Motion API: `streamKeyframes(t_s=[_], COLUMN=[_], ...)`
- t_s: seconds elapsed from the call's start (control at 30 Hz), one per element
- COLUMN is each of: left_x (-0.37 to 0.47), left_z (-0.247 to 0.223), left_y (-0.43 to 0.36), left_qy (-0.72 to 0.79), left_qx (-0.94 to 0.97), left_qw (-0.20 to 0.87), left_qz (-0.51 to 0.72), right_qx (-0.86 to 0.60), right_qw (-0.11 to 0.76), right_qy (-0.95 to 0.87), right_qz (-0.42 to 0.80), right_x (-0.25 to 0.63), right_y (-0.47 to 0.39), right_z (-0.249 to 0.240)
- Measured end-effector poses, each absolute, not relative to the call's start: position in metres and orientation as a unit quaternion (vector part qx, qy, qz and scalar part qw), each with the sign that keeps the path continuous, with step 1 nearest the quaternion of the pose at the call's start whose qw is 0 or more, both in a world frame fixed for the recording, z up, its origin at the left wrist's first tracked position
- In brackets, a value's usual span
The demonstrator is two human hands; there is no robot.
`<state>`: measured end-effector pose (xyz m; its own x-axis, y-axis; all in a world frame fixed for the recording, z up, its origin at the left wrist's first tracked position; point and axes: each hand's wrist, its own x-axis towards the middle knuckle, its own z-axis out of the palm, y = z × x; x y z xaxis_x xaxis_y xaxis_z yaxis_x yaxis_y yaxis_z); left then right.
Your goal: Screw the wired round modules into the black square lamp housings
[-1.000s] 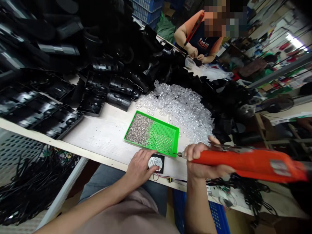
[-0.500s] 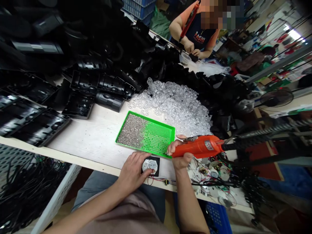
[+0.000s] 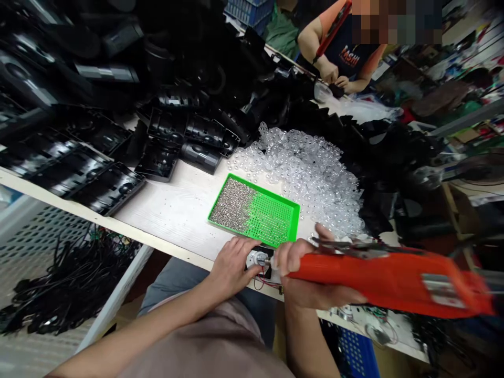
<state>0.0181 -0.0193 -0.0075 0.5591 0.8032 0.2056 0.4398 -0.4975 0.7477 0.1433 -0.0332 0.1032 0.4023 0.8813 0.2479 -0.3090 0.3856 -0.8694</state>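
Observation:
My right hand [image 3: 301,273] is wrapped round a large red electric screwdriver [image 3: 378,278], its tip pointing left at a small white round motor [image 3: 257,259]. The motor sits on a black square piece at the table's front edge, with thin red wires trailing from it. My left hand [image 3: 234,264] holds the motor and black piece from the left, thumb below and fingers above. Just behind both hands lies a green tray [image 3: 294,226], its left half covered with small metal screws [image 3: 233,205].
Clear plastic rings [image 3: 315,173] are heaped behind the tray. Black plastic shells [image 3: 106,189] cover the table's left and back. Across the table a person's hands [image 3: 334,76] work beside another red screwdriver. Black cables [image 3: 59,283] fill a bin at lower left.
The red screwdriver has swung round and its tip has come to the motor. The whole view has shifted, so the table's things appear farther right. My left hand stays at the motor.

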Motion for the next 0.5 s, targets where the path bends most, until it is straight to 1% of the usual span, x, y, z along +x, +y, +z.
streamKeyframes(t_s=[0.07, 0.2, 0.37, 0.5], left_x=[0.018, 0.017, 0.017, 0.017], left_z=[-0.005, -0.003, -0.002, -0.003], left_y=[-0.019, -0.019, -0.018, -0.018], left_qy=[0.38, 0.369, 0.367, 0.364], left_qx=[0.819, 0.819, 0.82, 0.82], left_qw=[0.335, 0.348, 0.344, 0.347], left_qz=[0.27, 0.27, 0.273, 0.275], right_qx=[-0.39, -0.41, -0.423, -0.399], right_qw=[0.736, 0.724, 0.713, 0.712], right_qy=[-0.368, -0.385, -0.396, -0.407], right_qz=[0.413, 0.4, 0.396, 0.41], right_x=[0.133, 0.126, 0.125, 0.122], right_y=[-0.036, -0.034, -0.031, -0.033], right_z=[0.09, 0.07, 0.071, 0.072])
